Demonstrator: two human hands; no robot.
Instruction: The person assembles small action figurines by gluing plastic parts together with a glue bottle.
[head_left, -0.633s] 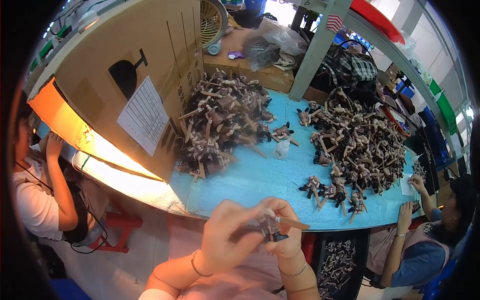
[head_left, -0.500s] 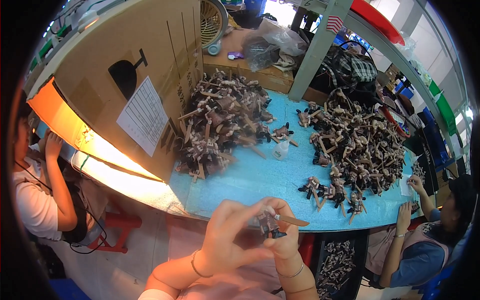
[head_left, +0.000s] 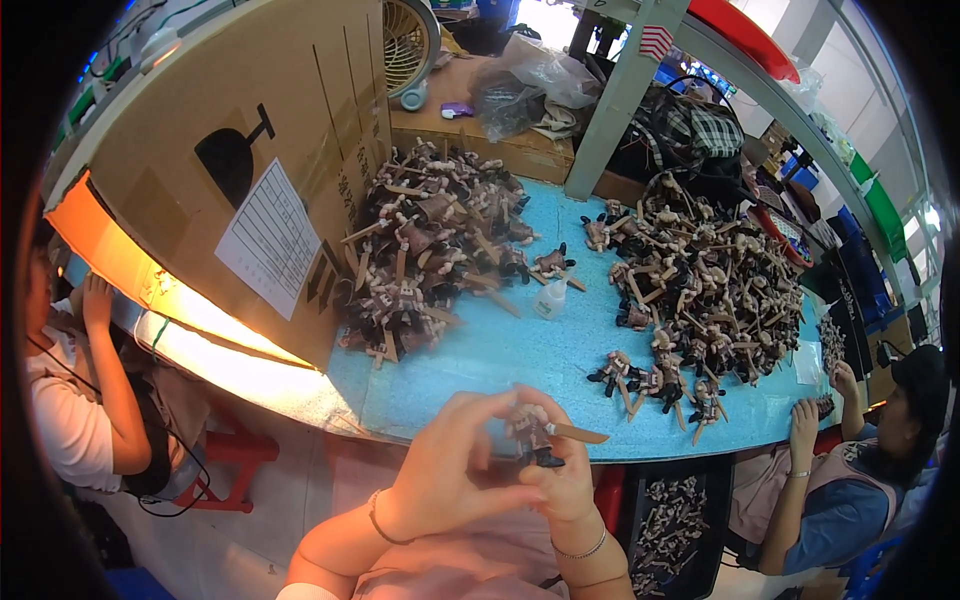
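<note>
In front of my body, above the near table edge, both hands are around a small figurine (head_left: 526, 428) with a pale brown upper body and dark boots. A flat tan blade-shaped piece (head_left: 580, 433) sticks out from it to the right. My right hand (head_left: 572, 482) grips the figurine from the right, its fingers curled behind. My left hand (head_left: 452, 468) curves around it from the left, the index finger by its top and the thumb close to my right thumb. Some left fingertips are blurred behind the figurine.
Figurine piles lie at left (head_left: 430, 250) and right (head_left: 710, 290) on the blue tabletop (head_left: 480, 385). Between them stands a small white bottle (head_left: 549, 299). A cardboard box (head_left: 300, 120) walls the left side. A black tray (head_left: 625, 540) sits below; co-workers sit either side.
The figurine has turned slightly in my hands, and my left fingers have shifted around it. The surroundings have slid a little leftward in view.
</note>
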